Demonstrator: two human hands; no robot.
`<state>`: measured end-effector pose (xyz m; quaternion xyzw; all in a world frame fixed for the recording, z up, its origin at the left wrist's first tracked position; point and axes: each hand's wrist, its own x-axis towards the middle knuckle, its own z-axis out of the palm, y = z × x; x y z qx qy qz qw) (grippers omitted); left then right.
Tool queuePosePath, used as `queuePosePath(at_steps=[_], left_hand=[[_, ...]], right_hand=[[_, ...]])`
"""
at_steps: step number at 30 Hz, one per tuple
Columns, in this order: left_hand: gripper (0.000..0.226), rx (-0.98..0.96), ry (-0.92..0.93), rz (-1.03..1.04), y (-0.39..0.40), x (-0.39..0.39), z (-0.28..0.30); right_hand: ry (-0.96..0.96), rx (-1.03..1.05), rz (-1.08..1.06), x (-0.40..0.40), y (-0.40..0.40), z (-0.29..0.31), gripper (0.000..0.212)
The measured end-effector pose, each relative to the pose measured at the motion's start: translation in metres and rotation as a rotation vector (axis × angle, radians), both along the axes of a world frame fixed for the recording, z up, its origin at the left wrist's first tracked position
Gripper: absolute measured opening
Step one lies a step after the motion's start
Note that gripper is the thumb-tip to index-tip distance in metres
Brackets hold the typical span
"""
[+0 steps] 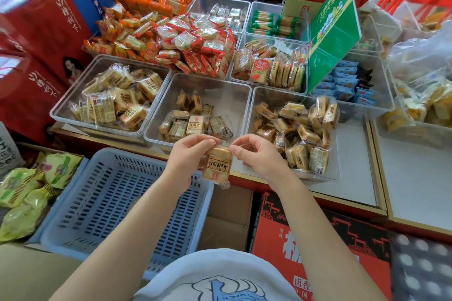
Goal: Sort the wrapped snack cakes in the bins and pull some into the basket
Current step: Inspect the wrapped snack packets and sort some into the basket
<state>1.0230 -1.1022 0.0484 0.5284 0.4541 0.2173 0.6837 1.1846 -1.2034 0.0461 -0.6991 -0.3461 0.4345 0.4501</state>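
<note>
Both hands hold one wrapped snack cake [216,162] by its top seam: left hand [189,154] fingers [208,141] pinch one corner, right hand [256,154] fingers [236,149] the other. Cake hangs below the fingertips, over the blue basket's [73,215] right rim, w/ the middle bin [227,98] just beyond the fingers. Best move, I'd say: swing left, lower it, then let go both pinches together so it lands flat inside, not on the rim.

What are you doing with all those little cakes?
A person is holding one wrapped cake up with both hands, the left hand and right hand each pinching its top edge. It hangs over the near rim of the middle bin, beside the blue basket. No cakes show in the basket. The clear bins at the front hold similar wrapped cakes.
</note>
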Motion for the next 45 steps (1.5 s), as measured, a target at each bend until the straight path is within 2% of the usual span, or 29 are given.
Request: queuePosePath(at_steps=[5, 8, 10, 13, 16, 18, 20, 21, 23, 25, 27, 30, 33, 36, 39, 42, 45], left_hand=[[0.010, 0.000, 0.029, -0.016, 0.007, 0.003, -0.008], [0.013, 0.108, 0.121, -0.093, 0.018, 0.008, -0.013], [0.014, 0.174, 0.166, -0.101, 0.025, 0.012, -0.018], [0.013, 0.151, 0.142, 0.019, 0.034, 0.018, -0.027], [0.014, 0.112, 0.072, 0.173, 0.050, 0.025, -0.040], [0.017, 0.122, 0.081, 0.186, 0.064, 0.031, -0.054], [0.022, 0.202, 0.195, 0.125, 0.080, 0.035, -0.077], [0.025, 0.295, 0.316, 0.057, 0.089, 0.034, -0.092], [0.048, 0.519, 0.645, -0.166, 0.106, 0.030, -0.118], [0.064, 0.673, 0.887, -0.361, 0.116, 0.025, -0.137], [0.068, 0.721, 0.993, -0.457, 0.117, 0.022, -0.146], [0.068, 0.716, 0.993, -0.441, 0.117, 0.024, -0.148], [0.068, 0.722, 1.018, -0.448, 0.118, 0.024, -0.149], [0.075, 0.714, 1.020, -0.462, 0.119, 0.024, -0.148], [0.080, 0.732, 1.007, -0.444, 0.116, 0.024, -0.145], [0.091, 0.777, 0.887, -0.509, 0.098, 0.044, -0.137], [0.094, 0.807, 0.740, -0.629, 0.061, 0.088, -0.129]], right_hand=[[-0.118, -0.002, 0.009, 0.003, 0.015, -0.004, 0.004], [-0.127, 0.009, -0.031, 0.007, 0.023, -0.007, 0.004], [-0.069, 0.021, -0.111, 0.009, 0.030, -0.010, 0.005], [0.072, 0.004, -0.197, 0.013, 0.044, -0.015, 0.011], [0.113, -0.164, -0.035, 0.014, 0.060, -0.023, 0.029], [0.090, -0.220, 0.042, 0.011, 0.071, -0.034, 0.032], [0.065, -0.259, 0.000, 0.011, 0.084, -0.049, 0.031], [0.070, -0.283, -0.044, 0.013, 0.091, -0.057, 0.034], [0.096, -0.344, -0.125, 0.019, 0.107, -0.072, 0.042], [0.104, -0.383, -0.163, 0.025, 0.126, -0.086, 0.043], [0.097, -0.368, -0.187, 0.029, 0.149, -0.098, 0.038], [0.117, -0.331, -0.219, 0.035, 0.180, -0.117, 0.046], [0.158, -0.402, -0.199, 0.034, 0.189, -0.133, 0.051], [0.164, -0.394, -0.183, 0.033, 0.183, -0.128, 0.045], [0.217, -0.252, -0.187, 0.040, 0.162, -0.102, 0.027], [0.188, -0.154, -0.284, 0.062, 0.122, -0.082, 0.017], [0.145, -0.234, -0.453, 0.094, 0.076, -0.086, 0.016]])
